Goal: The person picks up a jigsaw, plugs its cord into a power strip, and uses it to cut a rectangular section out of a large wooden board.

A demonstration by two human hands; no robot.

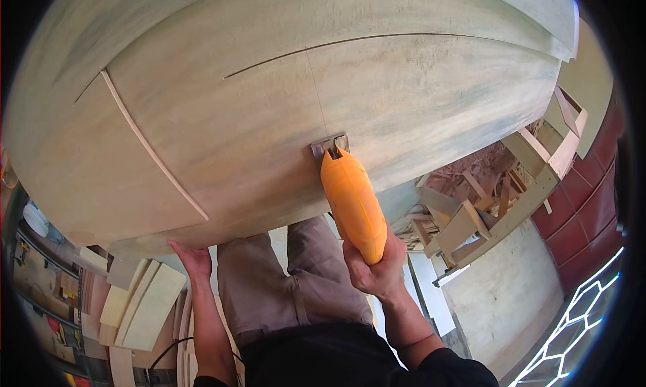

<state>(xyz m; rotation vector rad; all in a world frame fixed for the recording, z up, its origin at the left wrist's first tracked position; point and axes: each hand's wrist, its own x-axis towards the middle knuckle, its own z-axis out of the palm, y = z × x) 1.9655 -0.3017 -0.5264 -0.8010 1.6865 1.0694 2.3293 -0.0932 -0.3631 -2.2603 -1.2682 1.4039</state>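
My right hand [379,266] is wrapped round the rear of an orange jigsaw [355,192]. The jigsaw's metal shoe [330,146] rests on a large plywood sheet [269,131], where a thin straight line runs up from it to a long curved cut. The blade is hidden. My left hand [194,258] is at the sheet's near edge, with one digit showing against it and the other fingers hidden beneath. A wider, pale curved slot [148,145] crosses the sheet on the left.
Wood offcuts [484,205] fill an open wooden box to the right, beside a red tiled surface [579,205]. Curved boards [145,303] stand at the lower left, near shelving [47,306] with tools. A black cable [165,352] loops by my left arm. Bright hexagonal lights [579,320] show at lower right.
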